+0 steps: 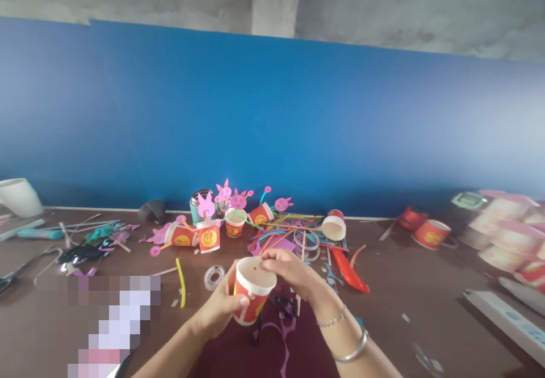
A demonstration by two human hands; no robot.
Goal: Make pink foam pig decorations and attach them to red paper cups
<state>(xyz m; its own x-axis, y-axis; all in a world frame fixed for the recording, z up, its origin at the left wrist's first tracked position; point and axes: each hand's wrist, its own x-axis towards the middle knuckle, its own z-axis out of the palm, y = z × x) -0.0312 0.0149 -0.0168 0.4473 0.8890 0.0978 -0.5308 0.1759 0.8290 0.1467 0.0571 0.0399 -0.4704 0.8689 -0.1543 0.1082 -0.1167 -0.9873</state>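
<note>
My left hand (219, 309) is wrapped round a red and white paper cup (255, 298) with a yellow print, its thumb pressed on the near side. The cup tilts slightly towards me, and a small dark hole shows inside. My right hand (289, 270) is at the far right of the rim, fingers curled and drawn together; whatever they pinch is hidden. Under the cup lie black-handled scissors (284, 308) and cut pink paper scraps (286, 344). A roll of clear tape (214, 277) lies left of the cup, near a yellow pipe cleaner (181, 283).
Behind stand several cups with pink paper animal heads (206, 205), beside a pile of coloured pipe cleaners (281, 235). On the right are a red plastic piece (349, 271), stacked cups (506, 233) and a power strip (508, 321). A blue panel (272, 122) borders the table.
</note>
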